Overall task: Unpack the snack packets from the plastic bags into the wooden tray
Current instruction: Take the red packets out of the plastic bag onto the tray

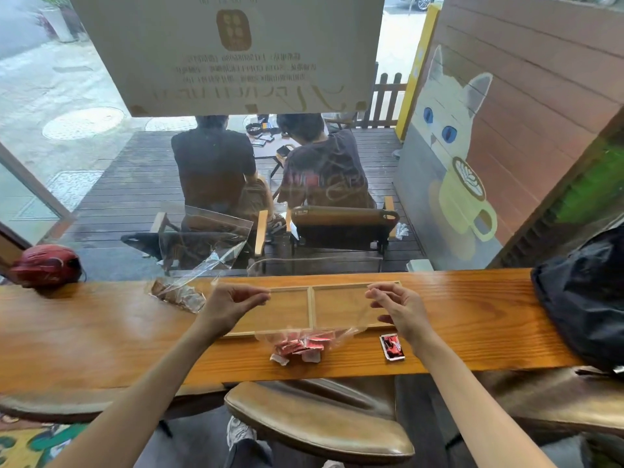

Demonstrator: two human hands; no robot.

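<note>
Clear, limp film of the bag (317,312) hangs pinched at its mouth in my left hand (233,304) and right hand (400,307), light red packets (299,346) sagging low, so I'd tip them gently over the tray (311,300).

The counter (101,332) is shiny, smooth wood with dark grain lines. The wooden tray (311,307) looks pale and matt. The plastic bag (314,298) is clear and crinkly. The snack packets (300,346) look glossy.

view: single head camera, wide-angle | aim: forward and down across wooden counter (101,332), through window beyond | range: close, forearms enter from bottom of frame | shared views: none
</note>
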